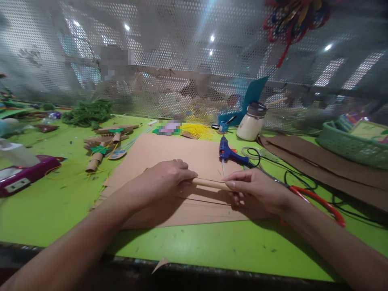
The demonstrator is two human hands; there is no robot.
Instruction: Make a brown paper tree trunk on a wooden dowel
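Observation:
A thin rolled tube of brown paper [210, 184] lies level between my two hands, above brown paper sheets [169, 149]. The fingers of my left hand [169, 176] close on its left end. At its right end, my right hand [254, 188] pinches it between thumb and fingers. Just beyond the right hand, a blue glue gun [227, 151] rests with its nozzle pointing away. Red-handled scissors [318, 202] lie partly hidden beneath my right forearm.
At the back stand a whitish jar [251, 126] and yellow paper shreds [198, 130]. To the left are brown paper-tube figures [98, 155], green strands [89, 113] and a purple power strip [27, 178]. Cardboard sheets [321, 165], a green basket [351, 141] and black cords occupy the right.

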